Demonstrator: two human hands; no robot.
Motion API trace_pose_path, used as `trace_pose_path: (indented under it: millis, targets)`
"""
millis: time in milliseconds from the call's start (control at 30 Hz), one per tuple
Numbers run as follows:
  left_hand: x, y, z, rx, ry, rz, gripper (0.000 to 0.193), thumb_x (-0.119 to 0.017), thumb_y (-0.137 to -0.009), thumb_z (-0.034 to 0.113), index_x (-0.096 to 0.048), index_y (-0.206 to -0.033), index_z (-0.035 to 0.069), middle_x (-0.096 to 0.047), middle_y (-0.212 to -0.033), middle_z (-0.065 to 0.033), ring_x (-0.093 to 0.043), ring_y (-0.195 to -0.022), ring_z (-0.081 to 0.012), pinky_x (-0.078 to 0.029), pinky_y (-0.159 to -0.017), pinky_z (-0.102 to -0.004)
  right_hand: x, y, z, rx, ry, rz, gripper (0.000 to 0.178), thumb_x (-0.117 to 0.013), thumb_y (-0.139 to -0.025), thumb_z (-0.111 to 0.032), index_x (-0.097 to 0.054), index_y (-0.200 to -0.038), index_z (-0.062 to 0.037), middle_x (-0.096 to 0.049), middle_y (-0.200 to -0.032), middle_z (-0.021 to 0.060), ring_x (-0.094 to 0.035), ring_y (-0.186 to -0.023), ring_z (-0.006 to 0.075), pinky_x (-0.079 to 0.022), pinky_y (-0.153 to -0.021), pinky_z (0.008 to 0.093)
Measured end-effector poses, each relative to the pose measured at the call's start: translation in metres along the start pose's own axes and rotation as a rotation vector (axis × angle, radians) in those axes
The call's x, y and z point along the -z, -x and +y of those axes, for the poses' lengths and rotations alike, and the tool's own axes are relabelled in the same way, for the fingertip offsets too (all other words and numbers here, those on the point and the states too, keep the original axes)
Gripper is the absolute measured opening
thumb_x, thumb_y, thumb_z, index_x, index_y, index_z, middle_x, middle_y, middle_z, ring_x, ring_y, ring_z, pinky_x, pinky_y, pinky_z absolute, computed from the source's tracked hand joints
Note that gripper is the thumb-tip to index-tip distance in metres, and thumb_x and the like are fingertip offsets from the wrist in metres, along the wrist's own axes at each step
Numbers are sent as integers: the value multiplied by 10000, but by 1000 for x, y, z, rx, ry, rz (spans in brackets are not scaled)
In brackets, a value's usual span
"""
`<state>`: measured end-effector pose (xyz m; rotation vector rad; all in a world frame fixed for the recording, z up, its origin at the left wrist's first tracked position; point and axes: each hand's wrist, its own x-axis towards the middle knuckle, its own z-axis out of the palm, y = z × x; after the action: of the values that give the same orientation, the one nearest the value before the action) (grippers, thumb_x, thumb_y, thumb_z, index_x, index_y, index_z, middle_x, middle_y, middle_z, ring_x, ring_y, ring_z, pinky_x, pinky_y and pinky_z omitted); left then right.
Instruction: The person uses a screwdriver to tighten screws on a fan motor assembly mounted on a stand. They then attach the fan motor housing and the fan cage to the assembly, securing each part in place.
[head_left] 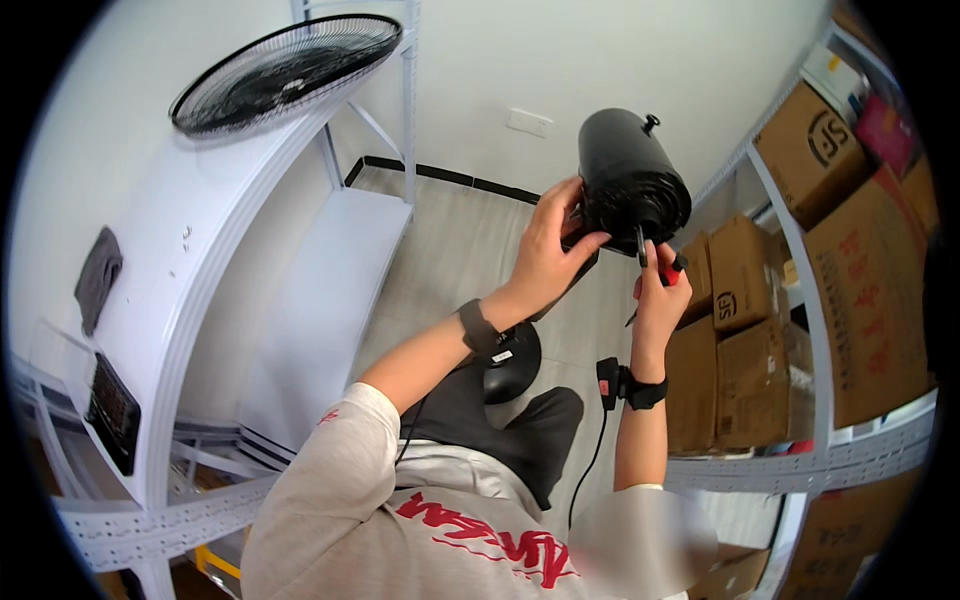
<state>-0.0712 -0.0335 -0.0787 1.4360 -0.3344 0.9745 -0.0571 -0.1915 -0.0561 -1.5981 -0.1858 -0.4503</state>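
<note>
The black motor head of a standing fan is in front of me, its shaft pointing toward me and a small knob on top. My left hand is closed round the left underside of the motor head, thumb near its front. Close to the shaft tip are the fingertips of my right hand; whether they touch it I cannot tell. A screwdriver-like tool with a red-and-black handle is tucked in that hand, its thin dark end showing at the left of the palm.
A fan grille lies on the white shelf to the left, with small loose parts, a grey cloth and a dark tablet-like device. The round fan base stands between my legs. Cardboard boxes fill the right rack.
</note>
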Motion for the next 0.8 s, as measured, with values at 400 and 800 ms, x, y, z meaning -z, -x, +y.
trace_pose_path:
  millis: [400, 800]
  targets:
    - [-4, 16, -6, -57, -152, 113, 313, -804, -806, 26, -644, -1068, -32, -645, -1194, -161, -662, -1127, -249, -576, -930, -342, -4, 3, 9, -35, -56, 16, 224, -732, -929, -174, -689, -1041, 15, -531, -649, -51, -420, -513, 19, -288, -453, 210]
    - [-11, 16, -14, 85, 45, 176, 275, -766, -840, -24, -646, -1085, -55, -672, -1167, -141, -680, -1060, -205, -570, -907, -307, -5, 1, 5, 17, 36, 5, 130, -736, -910, -131, -731, -983, -23, -529, -655, -62, -411, -538, 14, -270, -477, 206]
